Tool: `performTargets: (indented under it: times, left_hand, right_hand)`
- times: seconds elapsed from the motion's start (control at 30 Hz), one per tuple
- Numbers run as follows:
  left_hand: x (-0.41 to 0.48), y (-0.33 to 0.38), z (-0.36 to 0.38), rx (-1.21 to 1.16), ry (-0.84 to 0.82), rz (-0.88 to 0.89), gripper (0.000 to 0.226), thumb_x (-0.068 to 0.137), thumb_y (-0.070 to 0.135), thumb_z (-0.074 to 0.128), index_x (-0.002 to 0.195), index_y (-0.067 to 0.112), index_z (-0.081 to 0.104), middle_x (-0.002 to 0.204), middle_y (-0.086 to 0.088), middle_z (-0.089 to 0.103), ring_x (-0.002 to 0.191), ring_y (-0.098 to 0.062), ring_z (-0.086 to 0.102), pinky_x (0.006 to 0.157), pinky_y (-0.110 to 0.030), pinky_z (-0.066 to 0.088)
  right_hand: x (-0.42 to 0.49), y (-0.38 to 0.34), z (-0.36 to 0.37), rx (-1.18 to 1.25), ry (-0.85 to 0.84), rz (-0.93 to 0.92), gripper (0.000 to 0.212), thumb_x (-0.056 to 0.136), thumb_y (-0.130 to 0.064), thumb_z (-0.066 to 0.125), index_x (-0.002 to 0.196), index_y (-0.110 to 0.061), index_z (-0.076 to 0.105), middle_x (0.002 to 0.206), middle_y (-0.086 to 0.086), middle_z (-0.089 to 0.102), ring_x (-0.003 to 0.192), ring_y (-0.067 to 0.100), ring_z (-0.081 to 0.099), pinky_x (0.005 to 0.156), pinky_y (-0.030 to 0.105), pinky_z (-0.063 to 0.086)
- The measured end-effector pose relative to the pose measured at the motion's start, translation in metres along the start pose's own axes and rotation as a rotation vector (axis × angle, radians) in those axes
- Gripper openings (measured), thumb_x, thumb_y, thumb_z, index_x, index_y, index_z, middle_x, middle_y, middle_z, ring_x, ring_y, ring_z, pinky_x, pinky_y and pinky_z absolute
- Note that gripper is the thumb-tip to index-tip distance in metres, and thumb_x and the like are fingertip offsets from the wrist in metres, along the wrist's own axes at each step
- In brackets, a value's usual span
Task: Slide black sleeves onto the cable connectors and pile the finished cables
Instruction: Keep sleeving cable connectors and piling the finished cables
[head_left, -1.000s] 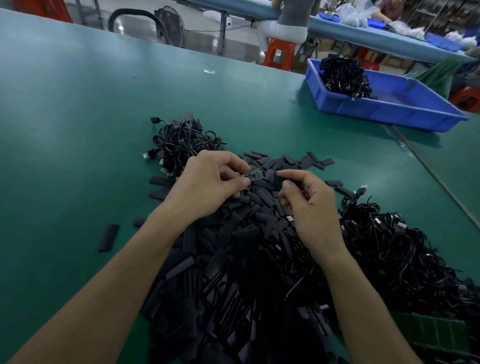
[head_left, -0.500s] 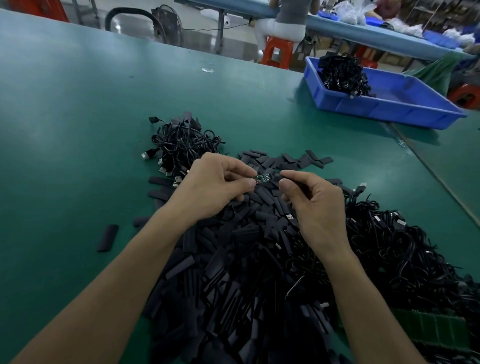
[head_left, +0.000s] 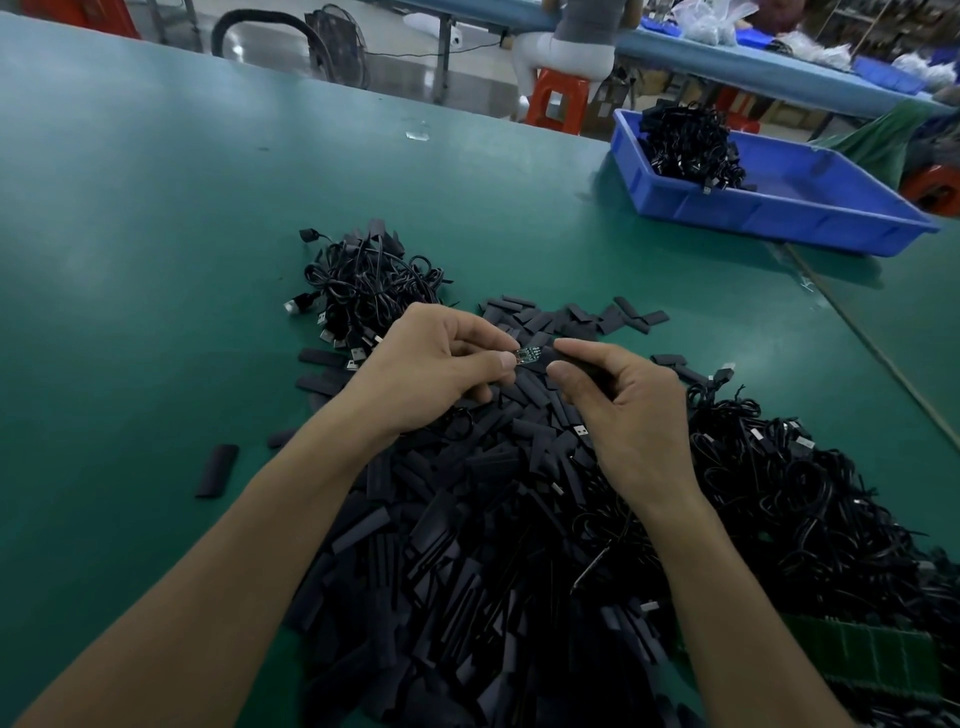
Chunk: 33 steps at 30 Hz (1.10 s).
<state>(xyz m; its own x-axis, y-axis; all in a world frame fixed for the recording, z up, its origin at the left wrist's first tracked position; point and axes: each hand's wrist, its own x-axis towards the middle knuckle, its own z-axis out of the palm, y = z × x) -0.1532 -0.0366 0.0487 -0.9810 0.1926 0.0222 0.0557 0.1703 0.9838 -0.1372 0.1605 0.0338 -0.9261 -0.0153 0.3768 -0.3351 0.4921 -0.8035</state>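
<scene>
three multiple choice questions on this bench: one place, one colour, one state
1. Where does the blue plastic bin sit?
A) far right of the table top
B) near left
C) at the near edge
2. What colour is the table top?
A) white
B) green
C) red
3. What is the left hand doing?
A) lying flat
B) holding scissors
C) pinching a small green circuit board
Answers: A, it lies beyond the right hand; B, its bare surface shows green; C, thumb and finger close on the board.
</scene>
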Motion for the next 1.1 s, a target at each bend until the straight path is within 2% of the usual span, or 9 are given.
performTargets:
  times: [0.1,0.23,0.4,0.53,0.67,0.77,0.87,1.1]
  left_hand:
    - [0.0,0.0,0.0,-0.017,-0.008,-0.021,0.006,0.093,0.009,0.069,0.097,0.009,0.073,0.073,-0.002,0.076,0.055,-0.005,0.063,0.051,-0.01,0.045]
    - [0.001,-0.001,-0.003,-0.029,-0.034,-0.055,0.007,0.093,0.011,0.069,0.095,0.015,0.075,0.074,0.0,0.076,0.055,-0.003,0.061,0.05,-0.012,0.044]
    - [0.001,-0.002,-0.005,-0.058,-0.084,-0.062,0.011,0.092,0.009,0.069,0.093,0.017,0.077,0.074,0.0,0.075,0.059,-0.002,0.061,0.052,-0.012,0.045]
    - [0.0,-0.003,-0.004,-0.066,-0.092,-0.047,0.009,0.087,0.009,0.075,0.094,0.015,0.075,0.075,-0.002,0.076,0.062,-0.006,0.065,0.055,-0.014,0.048]
    - [0.001,-0.006,-0.003,-0.054,-0.086,-0.008,0.014,0.082,0.012,0.079,0.093,0.015,0.072,0.075,-0.004,0.076,0.067,-0.01,0.069,0.066,-0.017,0.054]
    - [0.001,-0.008,-0.001,0.066,-0.033,-0.002,0.015,0.081,0.027,0.081,0.09,0.02,0.072,0.076,-0.001,0.077,0.072,-0.013,0.072,0.076,-0.028,0.057]
    - [0.0,-0.008,-0.001,0.15,-0.006,-0.027,0.02,0.08,0.04,0.081,0.081,0.022,0.075,0.074,0.0,0.076,0.072,-0.018,0.073,0.077,-0.039,0.059]
    - [0.001,-0.006,-0.001,0.098,-0.042,-0.071,0.016,0.09,0.026,0.073,0.08,0.014,0.076,0.073,-0.002,0.076,0.063,-0.009,0.066,0.071,-0.032,0.056]
  right_hand:
    - [0.0,0.0,0.0,-0.051,0.002,-0.022,0.028,0.089,-0.025,0.074,0.117,-0.02,0.073,0.101,-0.016,0.072,0.094,-0.003,0.068,0.085,0.013,0.051]
    - [0.001,0.0,-0.001,-0.052,-0.003,-0.033,0.026,0.088,-0.024,0.075,0.114,-0.02,0.075,0.098,-0.017,0.072,0.092,-0.004,0.068,0.083,0.011,0.05]
    - [0.003,-0.003,-0.007,0.068,-0.126,-0.022,0.024,0.086,-0.018,0.076,0.108,-0.03,0.074,0.097,-0.019,0.073,0.091,-0.003,0.069,0.081,0.011,0.05]
    - [0.006,-0.002,-0.011,0.076,-0.18,-0.042,0.023,0.086,-0.019,0.076,0.106,-0.03,0.074,0.094,-0.015,0.074,0.084,-0.004,0.068,0.075,0.01,0.048]
    - [0.006,-0.004,-0.01,0.074,-0.229,-0.09,0.024,0.086,-0.021,0.075,0.105,-0.036,0.072,0.097,-0.016,0.074,0.09,0.002,0.07,0.079,0.013,0.05]
    - [0.004,-0.001,-0.008,0.066,-0.195,-0.104,0.023,0.088,-0.018,0.075,0.106,-0.033,0.073,0.09,-0.021,0.073,0.086,0.0,0.07,0.078,0.012,0.05]
    - [0.003,0.002,-0.006,0.064,-0.153,-0.11,0.024,0.089,-0.017,0.074,0.104,-0.035,0.072,0.083,-0.027,0.071,0.082,-0.002,0.069,0.076,0.011,0.05]
    - [0.0,0.004,-0.003,0.073,-0.102,-0.137,0.023,0.09,-0.017,0.073,0.098,-0.038,0.071,0.078,-0.026,0.071,0.074,0.003,0.069,0.07,0.015,0.051]
